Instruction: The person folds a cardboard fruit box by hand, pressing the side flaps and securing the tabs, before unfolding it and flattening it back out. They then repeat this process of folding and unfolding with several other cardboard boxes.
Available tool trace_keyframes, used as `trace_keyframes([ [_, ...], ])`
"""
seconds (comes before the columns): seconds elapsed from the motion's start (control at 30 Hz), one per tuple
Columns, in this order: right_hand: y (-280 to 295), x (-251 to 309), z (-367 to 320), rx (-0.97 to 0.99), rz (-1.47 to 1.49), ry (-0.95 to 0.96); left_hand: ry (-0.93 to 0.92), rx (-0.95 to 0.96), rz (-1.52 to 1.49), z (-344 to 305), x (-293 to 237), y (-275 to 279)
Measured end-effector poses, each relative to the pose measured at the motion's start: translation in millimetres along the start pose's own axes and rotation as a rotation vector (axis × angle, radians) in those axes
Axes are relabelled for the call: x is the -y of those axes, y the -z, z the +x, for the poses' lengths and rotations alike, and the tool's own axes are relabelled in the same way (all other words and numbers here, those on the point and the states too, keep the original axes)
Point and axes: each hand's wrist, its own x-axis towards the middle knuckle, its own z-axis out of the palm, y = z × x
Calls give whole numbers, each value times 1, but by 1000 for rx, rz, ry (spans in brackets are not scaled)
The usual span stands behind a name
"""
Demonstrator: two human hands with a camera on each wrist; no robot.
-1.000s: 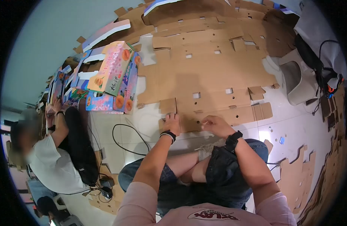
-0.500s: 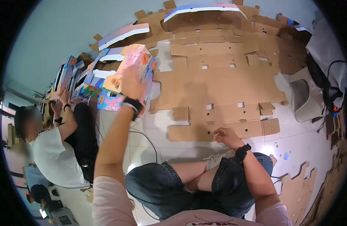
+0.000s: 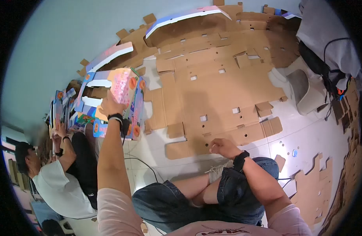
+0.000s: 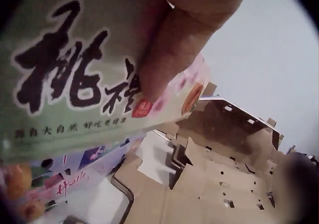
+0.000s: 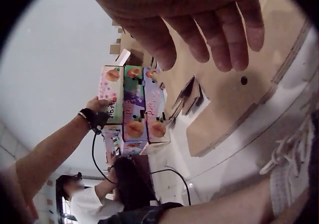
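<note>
A printed peach gift box (image 3: 124, 84), pink and blue with a handle opening in its top, lies on more printed boxes (image 5: 133, 104) at the left. My left hand (image 3: 111, 106) grips the top box near that opening. In the left wrist view the thumb (image 4: 167, 59) presses the green side panel (image 4: 55, 127), beside large dark characters; the fingers on the far side are hidden. My right hand (image 3: 225, 148) holds nothing, its fingers loosely bent over the near edge of a flat brown cardboard sheet (image 3: 204, 88).
Another person (image 3: 63, 185) sits at the left, hands on further printed boxes. A black cable (image 3: 145, 163) runs over the tiled floor between us. A grey plastic stool (image 3: 306, 88) stands at the right, with cardboard pieces (image 3: 312, 185) nearby. More cardboard (image 3: 189, 21) lines the back wall.
My left hand has left the near edge of the cardboard sheet, reached left to the printed boxes and taken hold of the top one. The right hand has stayed about where it was.
</note>
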Motion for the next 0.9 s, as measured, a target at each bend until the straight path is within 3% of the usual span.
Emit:
trace_keyframes([
  [0.03,0,-6,2,-10,6,9,-11,-10,-1,-4,7,-12],
  [0.13,-4,-26,10,-16,-11,29,-342,-365,-36,-24,20,-18],
  [0.17,-5,-27,11,-30,25,44,-340,-374,-25,-34,17,-14],
  [0.3,-4,-11,3,-39,58,108,-707,-502,-321,-95,-11,23],
  [0.43,-6,-19,11,-77,50,125,-829,-364,-329,-139,-41,47],
  [0.5,0,-10,11,-391,412,266,-906,-284,-420,-150,-54,42],
  [0.53,3,-4,9,-387,410,271,-874,-246,-430,-158,-60,26],
  [0.6,10,7,3,-688,633,258,-857,-46,-432,-185,-70,9],
  [0.63,12,5,5,-688,632,262,-839,61,-461,-199,-71,-17],
  [0.7,15,-6,5,-602,578,158,-821,316,-495,-216,-51,-126],
  [0.77,18,-7,3,-535,534,116,-670,512,-191,-244,-68,-74],
  [0.9,13,12,-7,-393,559,-13,-481,349,-380,-264,-50,-88],
])
